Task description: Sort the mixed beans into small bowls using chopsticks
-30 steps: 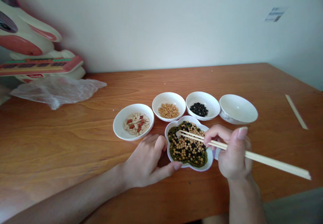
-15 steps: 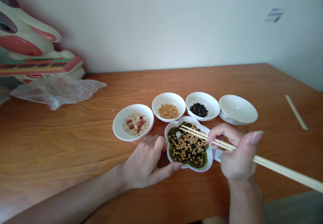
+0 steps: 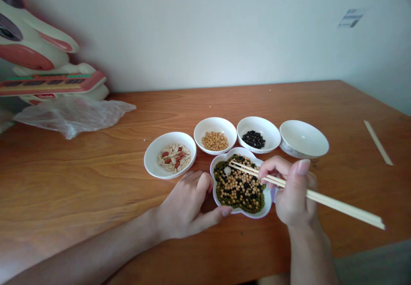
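Observation:
A flower-shaped white dish (image 3: 267, 200) with a lilac edge holds a mix of green, black and pale tan beans, with one round white piece (image 3: 227, 171) at its upper left. My left hand (image 3: 189, 206) rests against the dish's left side, its thumb on the near rim and its other fingers curled beside the wall. A pair of wooden chopsticks (image 3: 343, 208) is gripped in my right hand (image 3: 293, 193), thumb raised. Their tips lie over the beans close to the white piece; whether anything is pinched between them I cannot tell.
Behind the dish stand bowls of peanuts (image 3: 148, 165), yellow beans (image 3: 199, 127) and black beans (image 3: 243, 124), plus an empty bowl (image 3: 303, 137). A paper strip (image 3: 378, 143) lies at right. A plastic bag (image 3: 77, 116) and a toy keyboard animal (image 3: 48, 62) occupy the far left.
My right hand has shifted a little left and up along with the chopsticks, whose back ends now show in view. My left hand and the dish stay put.

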Demonstrator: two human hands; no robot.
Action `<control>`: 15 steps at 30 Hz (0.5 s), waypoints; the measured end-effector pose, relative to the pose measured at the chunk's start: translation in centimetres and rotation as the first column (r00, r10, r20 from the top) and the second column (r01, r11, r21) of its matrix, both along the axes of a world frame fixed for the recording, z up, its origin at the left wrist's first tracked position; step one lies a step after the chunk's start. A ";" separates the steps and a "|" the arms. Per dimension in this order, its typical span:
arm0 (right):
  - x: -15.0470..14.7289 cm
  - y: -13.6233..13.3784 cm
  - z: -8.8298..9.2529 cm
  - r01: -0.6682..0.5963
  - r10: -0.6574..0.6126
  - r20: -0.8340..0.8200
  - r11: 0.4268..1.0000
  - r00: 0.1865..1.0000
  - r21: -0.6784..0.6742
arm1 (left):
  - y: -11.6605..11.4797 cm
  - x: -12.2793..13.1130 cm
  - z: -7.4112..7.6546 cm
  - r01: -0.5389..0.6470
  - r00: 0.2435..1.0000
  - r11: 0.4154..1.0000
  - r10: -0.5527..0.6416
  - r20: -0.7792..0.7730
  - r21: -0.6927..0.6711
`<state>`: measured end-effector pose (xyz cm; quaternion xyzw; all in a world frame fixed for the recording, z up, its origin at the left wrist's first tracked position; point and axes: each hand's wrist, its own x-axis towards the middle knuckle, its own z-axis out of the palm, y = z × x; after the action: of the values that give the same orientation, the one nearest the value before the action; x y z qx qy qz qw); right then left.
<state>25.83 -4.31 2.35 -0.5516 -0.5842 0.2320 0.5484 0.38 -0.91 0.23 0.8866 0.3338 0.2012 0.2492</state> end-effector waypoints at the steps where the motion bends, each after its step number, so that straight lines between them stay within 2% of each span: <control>1: 0.0 -0.1 0.1 0.005 -0.005 -0.001 1.000 1.000 0.004 | 0.0 0.0 0.0 -0.001 1.000 1.000 0.001 -0.002 -0.003; 11: 0.4 0.1 0.7 0.083 -0.080 -0.075 0.996 0.994 0.030 | 0.0 0.1 0.0 -0.007 1.000 1.000 0.007 -0.010 0.006; 15: 0.0 0.4 1.4 0.227 -0.208 -0.202 0.971 0.957 0.076 | 0.1 0.1 0.1 -0.005 1.000 1.000 0.005 -0.013 0.002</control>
<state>25.82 -3.93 3.80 -0.5597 -0.4748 0.1933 0.6511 0.45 -0.82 0.38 0.8873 0.3374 0.1962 0.2457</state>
